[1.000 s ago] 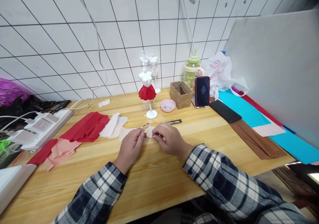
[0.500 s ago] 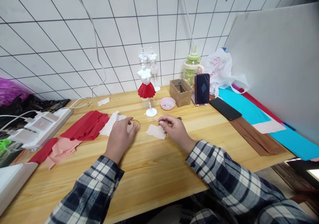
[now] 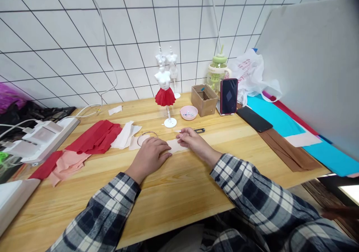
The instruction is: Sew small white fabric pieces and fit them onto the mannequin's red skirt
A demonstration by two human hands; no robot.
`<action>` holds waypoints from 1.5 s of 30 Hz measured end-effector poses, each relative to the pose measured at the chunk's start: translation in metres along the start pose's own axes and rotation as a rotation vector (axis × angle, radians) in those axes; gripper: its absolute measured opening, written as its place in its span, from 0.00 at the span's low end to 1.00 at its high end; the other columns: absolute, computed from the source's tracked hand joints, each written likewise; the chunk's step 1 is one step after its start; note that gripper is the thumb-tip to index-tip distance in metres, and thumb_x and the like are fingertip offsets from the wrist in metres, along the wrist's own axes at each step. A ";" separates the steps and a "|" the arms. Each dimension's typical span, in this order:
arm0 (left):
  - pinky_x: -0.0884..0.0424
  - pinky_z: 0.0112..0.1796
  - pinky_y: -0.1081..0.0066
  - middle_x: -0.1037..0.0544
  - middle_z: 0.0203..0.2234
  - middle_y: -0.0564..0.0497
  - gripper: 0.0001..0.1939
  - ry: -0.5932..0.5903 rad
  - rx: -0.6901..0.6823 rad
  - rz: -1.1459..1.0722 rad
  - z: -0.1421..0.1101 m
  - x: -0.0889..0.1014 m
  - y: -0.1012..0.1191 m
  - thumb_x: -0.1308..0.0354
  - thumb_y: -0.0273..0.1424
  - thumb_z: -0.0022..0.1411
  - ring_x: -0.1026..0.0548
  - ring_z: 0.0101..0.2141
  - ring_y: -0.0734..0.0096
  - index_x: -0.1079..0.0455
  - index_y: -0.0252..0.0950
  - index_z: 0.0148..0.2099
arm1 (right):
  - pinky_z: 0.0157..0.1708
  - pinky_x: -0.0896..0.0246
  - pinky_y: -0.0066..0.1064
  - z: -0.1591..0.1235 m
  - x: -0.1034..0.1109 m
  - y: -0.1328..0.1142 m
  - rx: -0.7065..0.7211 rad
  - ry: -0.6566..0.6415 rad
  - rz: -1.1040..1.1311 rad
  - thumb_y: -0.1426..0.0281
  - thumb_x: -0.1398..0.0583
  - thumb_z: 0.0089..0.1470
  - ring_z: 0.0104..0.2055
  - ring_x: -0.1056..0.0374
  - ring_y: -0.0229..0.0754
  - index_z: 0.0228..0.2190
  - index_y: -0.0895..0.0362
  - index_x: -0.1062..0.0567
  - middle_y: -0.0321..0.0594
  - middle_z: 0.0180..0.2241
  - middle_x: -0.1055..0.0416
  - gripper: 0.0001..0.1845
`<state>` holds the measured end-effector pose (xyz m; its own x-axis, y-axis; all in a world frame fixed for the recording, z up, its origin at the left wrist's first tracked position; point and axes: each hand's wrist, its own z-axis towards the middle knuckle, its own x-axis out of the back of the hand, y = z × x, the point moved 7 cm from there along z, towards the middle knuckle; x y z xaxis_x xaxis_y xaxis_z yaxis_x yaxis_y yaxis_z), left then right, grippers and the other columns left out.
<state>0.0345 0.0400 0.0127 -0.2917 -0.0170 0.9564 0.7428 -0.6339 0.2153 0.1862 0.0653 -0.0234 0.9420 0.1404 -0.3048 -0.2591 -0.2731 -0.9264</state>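
My left hand (image 3: 151, 155) lies palm down on the table, its fingers stretched toward a small pale pink piece of crepe paper (image 3: 174, 146) and touching its left edge. Over the right side of that piece, my right hand (image 3: 195, 143) is closed in a pinch, with a small whitish tip showing past the fingers, too small to name. A thin metal ring (image 3: 147, 133) rests just beyond my left hand, partly on another pale piece (image 3: 134, 143). Behind my right hand is a black-handled tool (image 3: 199, 131), partly hidden.
A mini dress form with a red skirt (image 3: 165, 97) stands beyond my hands, beside a pink bowl of beads (image 3: 188, 113) and a cardboard box (image 3: 204, 100). Red paper (image 3: 95, 138) and a power strip (image 3: 53, 140) are left; phones (image 3: 254, 119) and coloured sheets (image 3: 288, 151) right.
My left hand has let go of the metal ring, which now lies on the table, and has moved right onto the pale pink piece. My right hand stays pinched. The view has tilted slightly down.
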 end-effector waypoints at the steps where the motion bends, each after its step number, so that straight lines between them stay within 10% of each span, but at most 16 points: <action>1: 0.35 0.49 0.55 0.20 0.40 0.47 0.13 0.004 0.016 -0.009 -0.001 0.000 0.001 0.44 0.40 0.64 0.26 0.44 0.58 0.23 0.41 0.43 | 0.36 0.35 0.28 0.002 0.001 -0.003 0.050 -0.007 -0.073 0.64 0.34 0.45 0.32 0.32 0.34 0.34 0.55 0.33 0.34 0.32 0.28 0.16; 7: 0.32 0.43 0.61 0.21 0.38 0.47 0.17 0.038 0.115 -0.164 0.001 -0.003 -0.003 0.52 0.39 0.68 0.26 0.39 0.63 0.23 0.40 0.38 | 0.19 0.38 0.23 0.006 0.005 -0.002 0.057 -0.064 -0.319 0.65 0.35 0.47 0.20 0.38 0.31 0.27 0.58 0.30 0.30 0.19 0.35 0.11; 13: 0.35 0.42 0.59 0.21 0.35 0.49 0.10 0.079 0.226 -0.107 0.001 -0.003 -0.004 0.41 0.40 0.60 0.27 0.38 0.60 0.24 0.40 0.35 | 0.21 0.35 0.19 0.002 0.004 0.003 -0.024 -0.028 -0.337 0.71 0.39 0.53 0.22 0.32 0.29 0.26 0.58 0.32 0.39 0.29 0.24 0.07; 22: 0.38 0.46 0.54 0.22 0.41 0.49 0.10 0.045 0.254 -0.072 -0.003 -0.003 -0.001 0.40 0.40 0.58 0.27 0.43 0.56 0.24 0.43 0.40 | 0.10 0.64 0.21 -0.014 -0.009 -0.003 -0.125 -0.122 -0.320 0.65 0.38 0.46 0.11 0.53 0.27 0.25 0.58 0.30 0.29 0.17 0.34 0.09; 32: 0.39 0.50 0.53 0.23 0.42 0.49 0.09 0.039 0.239 -0.120 -0.004 -0.003 -0.001 0.43 0.35 0.59 0.28 0.45 0.58 0.24 0.43 0.41 | 0.24 0.49 0.26 -0.002 0.005 -0.010 0.115 0.044 -0.841 0.68 0.36 0.43 0.23 0.40 0.34 0.22 0.58 0.23 0.32 0.18 0.32 0.06; 38: 0.38 0.48 0.55 0.22 0.39 0.49 0.10 0.040 0.246 -0.128 -0.002 -0.006 -0.005 0.47 0.33 0.62 0.27 0.43 0.59 0.23 0.42 0.40 | 0.28 0.45 0.26 -0.002 -0.001 -0.001 0.038 -0.050 -0.555 0.64 0.37 0.43 0.25 0.37 0.35 0.23 0.59 0.23 0.34 0.21 0.30 0.10; 45: 0.39 0.48 0.55 0.22 0.40 0.50 0.08 0.042 0.263 -0.117 -0.002 -0.008 -0.006 0.44 0.34 0.61 0.27 0.43 0.59 0.24 0.43 0.39 | 0.26 0.46 0.26 0.001 0.001 0.003 0.031 0.019 -0.764 0.66 0.37 0.44 0.25 0.35 0.36 0.21 0.59 0.23 0.34 0.20 0.29 0.08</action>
<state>0.0309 0.0421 0.0031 -0.4051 0.0085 0.9142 0.8319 -0.4113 0.3725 0.1865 0.0657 -0.0267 0.8653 0.2631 0.4267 0.4604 -0.0802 -0.8841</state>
